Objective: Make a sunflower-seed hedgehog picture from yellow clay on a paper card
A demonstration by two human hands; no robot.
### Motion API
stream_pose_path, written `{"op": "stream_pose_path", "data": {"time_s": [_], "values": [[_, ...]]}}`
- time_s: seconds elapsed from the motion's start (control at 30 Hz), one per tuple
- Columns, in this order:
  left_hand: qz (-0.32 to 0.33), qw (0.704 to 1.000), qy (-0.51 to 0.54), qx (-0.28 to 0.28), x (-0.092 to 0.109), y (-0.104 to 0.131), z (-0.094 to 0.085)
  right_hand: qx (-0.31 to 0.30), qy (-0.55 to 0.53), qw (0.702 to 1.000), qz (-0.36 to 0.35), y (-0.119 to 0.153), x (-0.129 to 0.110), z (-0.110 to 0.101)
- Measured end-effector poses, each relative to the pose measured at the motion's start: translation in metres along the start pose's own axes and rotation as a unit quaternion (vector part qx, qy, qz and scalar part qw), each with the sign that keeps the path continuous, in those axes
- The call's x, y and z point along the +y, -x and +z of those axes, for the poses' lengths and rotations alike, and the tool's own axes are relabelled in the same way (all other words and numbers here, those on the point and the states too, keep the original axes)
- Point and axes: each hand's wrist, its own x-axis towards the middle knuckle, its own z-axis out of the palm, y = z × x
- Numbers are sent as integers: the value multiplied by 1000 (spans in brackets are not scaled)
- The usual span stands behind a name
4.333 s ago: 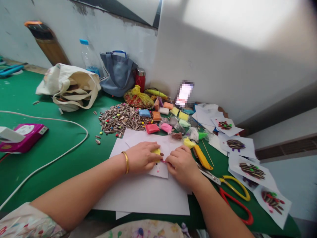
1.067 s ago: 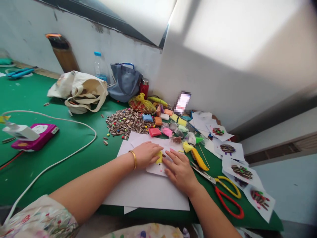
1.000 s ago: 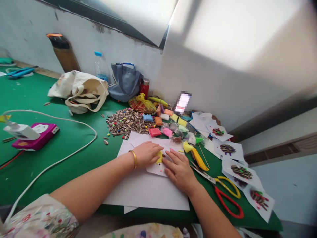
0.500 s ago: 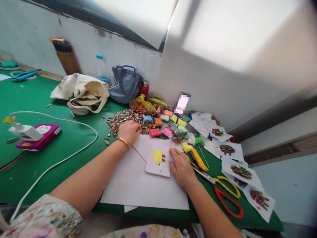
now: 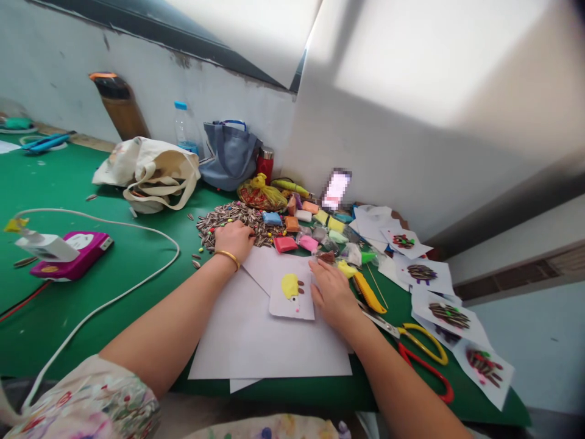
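My left hand (image 5: 234,239) rests on the near edge of a pile of striped sunflower seeds (image 5: 223,217), its fingers curled together and their tips hidden. Colored bits lie scattered among the seeds. My right hand (image 5: 335,289) lies flat with fingers extended, against the right edge of a small white card (image 5: 280,306). On the card is a yellow clay shape (image 5: 289,285) with an eye and a pink dot, and two sunflower seeds (image 5: 300,286) are at its right side. Underneath are larger white paper sheets (image 5: 269,353).
Packets of colored clay (image 5: 308,244) spread behind the card. A yellow utility knife (image 5: 369,292) and scissors (image 5: 423,344) lie to the right, beside finished seed cards (image 5: 450,314). A phone (image 5: 337,189) leans on the wall. At left are a canvas bag (image 5: 114,164) and white cable (image 5: 105,305).
My right hand has slid slightly up along the card's edge. My left hand remains at the seed pile, with its fingers a little more drawn in. The view has shifted slightly.
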Motion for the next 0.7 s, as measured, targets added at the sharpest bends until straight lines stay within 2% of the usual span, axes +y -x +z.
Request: {"op": "stream_pose_path", "data": {"time_s": [0.23, 0.37, 0.53, 0.63, 0.7], "values": [[-1, 1000, -14, -1, 3, 1, 2, 43, -37, 998, -18, -24, 2, -4], [-1, 1000, -12, -3, 5, 1, 2, 70, -73, 995, -16, -24, 4, 4], [-5, 1000, -1, 25, 9, 3, -4, 88, -135, 987, -6, -20, 8, 7], [5, 997, 39, 64, 12, 5, -10, 98, -170, 981, 3, -19, 7, 3], [27, 990, 114, 85, 17, 8, -13, 105, -194, 975, 10, -19, 6, 1]]}}
